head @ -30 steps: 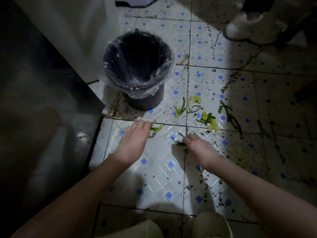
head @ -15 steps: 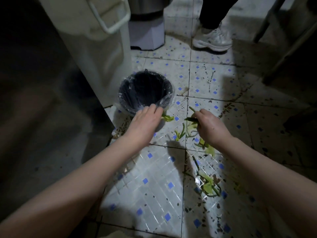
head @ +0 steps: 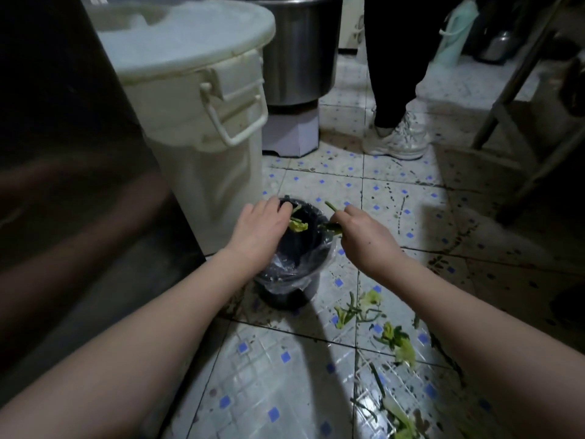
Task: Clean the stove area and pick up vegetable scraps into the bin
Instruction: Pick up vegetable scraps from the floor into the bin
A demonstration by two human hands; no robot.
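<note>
Both hands are held over the bin (head: 296,264), one to each side of its opening. A pale green leaf scrap (head: 298,225) is pinched under the fingers of the left hand (head: 260,229), which are curled downward over the bin's far-left rim. A dark green stalk (head: 331,217) is gripped in the closed right hand (head: 364,236); its long axis runs diagonally, with one end pointing up and away to the left and the other end hidden by the fist.

One bin is counted — small, round, dark, lined with a clear plastic bag (head: 292,274), standing upright on the tiled floor (head: 278,375). Two scraps are held; further vegetable scraps (head: 380,324) are scattered on the tiles to the right of the bin and nearer the camera, in roughly three loose clusters. An exact piece count cannot be given.

One large white lidded barrel (head: 202,99) with a side handle stands just beside the bin on its far-left side. One steel pot (head: 299,49) on a pale base is seen behind the barrel. One leg in dark trousers with a white sneaker (head: 400,139) stands well beyond the bin — belonging to a second person. A dark cabinet face (head: 63,153) fills the left edge. The bin's near-left rim is covered by the left wrist.
</note>
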